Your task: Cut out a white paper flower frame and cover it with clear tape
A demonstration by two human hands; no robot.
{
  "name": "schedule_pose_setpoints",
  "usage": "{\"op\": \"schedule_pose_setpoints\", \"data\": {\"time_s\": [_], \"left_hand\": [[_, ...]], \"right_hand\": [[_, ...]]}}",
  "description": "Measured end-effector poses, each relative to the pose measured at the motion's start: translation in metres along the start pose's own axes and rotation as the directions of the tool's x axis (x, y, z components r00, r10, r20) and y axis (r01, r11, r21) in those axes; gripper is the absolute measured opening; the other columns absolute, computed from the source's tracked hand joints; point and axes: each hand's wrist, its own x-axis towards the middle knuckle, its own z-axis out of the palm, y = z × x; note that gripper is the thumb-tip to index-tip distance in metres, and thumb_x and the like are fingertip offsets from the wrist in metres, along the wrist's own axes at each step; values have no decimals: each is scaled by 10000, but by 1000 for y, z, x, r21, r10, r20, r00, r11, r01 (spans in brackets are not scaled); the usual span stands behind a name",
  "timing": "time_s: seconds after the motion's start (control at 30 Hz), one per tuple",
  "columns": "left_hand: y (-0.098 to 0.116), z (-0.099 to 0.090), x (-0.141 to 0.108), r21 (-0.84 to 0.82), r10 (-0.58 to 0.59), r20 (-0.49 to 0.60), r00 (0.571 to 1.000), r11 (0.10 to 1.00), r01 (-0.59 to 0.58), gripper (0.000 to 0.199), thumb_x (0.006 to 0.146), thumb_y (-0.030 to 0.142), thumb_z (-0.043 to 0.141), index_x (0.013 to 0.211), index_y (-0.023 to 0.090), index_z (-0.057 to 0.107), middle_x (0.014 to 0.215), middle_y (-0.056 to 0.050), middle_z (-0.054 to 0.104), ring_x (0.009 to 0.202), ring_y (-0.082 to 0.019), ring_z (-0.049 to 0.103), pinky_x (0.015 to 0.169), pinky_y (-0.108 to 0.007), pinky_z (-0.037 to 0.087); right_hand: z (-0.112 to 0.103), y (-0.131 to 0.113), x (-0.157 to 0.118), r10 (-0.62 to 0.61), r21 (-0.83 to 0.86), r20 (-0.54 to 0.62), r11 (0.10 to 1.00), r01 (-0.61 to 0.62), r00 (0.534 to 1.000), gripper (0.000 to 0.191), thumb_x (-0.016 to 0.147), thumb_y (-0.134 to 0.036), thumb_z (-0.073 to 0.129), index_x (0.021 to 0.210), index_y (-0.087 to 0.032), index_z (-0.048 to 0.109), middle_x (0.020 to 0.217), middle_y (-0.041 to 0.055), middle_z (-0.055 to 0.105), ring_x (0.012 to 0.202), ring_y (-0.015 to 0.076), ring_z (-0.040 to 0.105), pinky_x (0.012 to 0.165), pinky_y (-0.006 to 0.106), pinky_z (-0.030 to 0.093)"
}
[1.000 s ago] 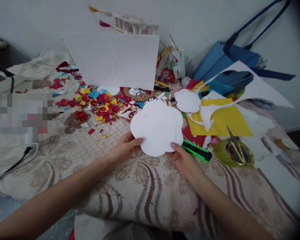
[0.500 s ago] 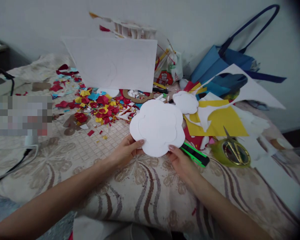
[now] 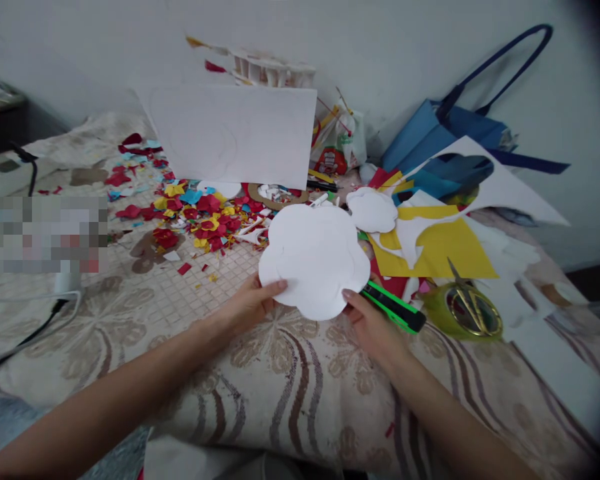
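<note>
A white flower-shaped paper cutout (image 3: 314,257) with rounded lobes is held up between my two hands. A faint inner outline of the same shape shows on its face. My left hand (image 3: 261,297) pinches its lower left edge, thumb on top and fingers beneath. At the lower right edge my right hand (image 3: 365,319) grips it the same way. A green and black utility knife (image 3: 394,307) lies just beyond my right hand, its upper end partly hidden. Past the cutout's upper right is a smaller stack of white flower-shaped paper (image 3: 373,209).
Red, yellow and blue paper scraps (image 3: 205,217) are heaped at the back left. Golden scissors (image 3: 465,303) rest on a tape roll (image 3: 443,313) at right, near yellow paper (image 3: 453,247). A white sheet (image 3: 235,133) and a blue bag (image 3: 420,137) stand by the wall.
The cutout has turned slightly in my hands, and its inner outline shows more faintly now. My right hand has shifted a little right. The whole view has moved slightly.
</note>
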Motion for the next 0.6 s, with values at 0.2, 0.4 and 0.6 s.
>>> {"op": "schedule_pose_setpoints", "data": {"time_s": [0.2,0.4,0.6], "left_hand": [[19,-2,7,36,19,-292,956,999,-9,114,797,221,663,866,132,671,846,-84,748,692,-176,696,630,-251,579],[14,-2,9,50,8,-273,962,999,5,106,854,135,572,899,123,667,819,-81,750,651,-150,696,626,-234,589],[11,-2,11,28,-2,-305,952,1000,11,145,869,140,553,953,113,669,931,-112,746,804,-190,714,792,-294,587]], "right_hand": [[-3,-2,1,-15,-66,21,998,17,1000,617,657,-184,763,1201,-350,525,1076,-45,695,932,153,641,791,292,527],[-4,1,5,8,35,38,999,-9,999,619,650,-218,772,1195,-368,521,1081,-56,692,952,162,643,784,295,533],[-6,1,5,15,75,72,997,-20,997,519,712,-251,742,1175,-367,538,1134,-59,677,1044,162,622,875,311,519]]}}
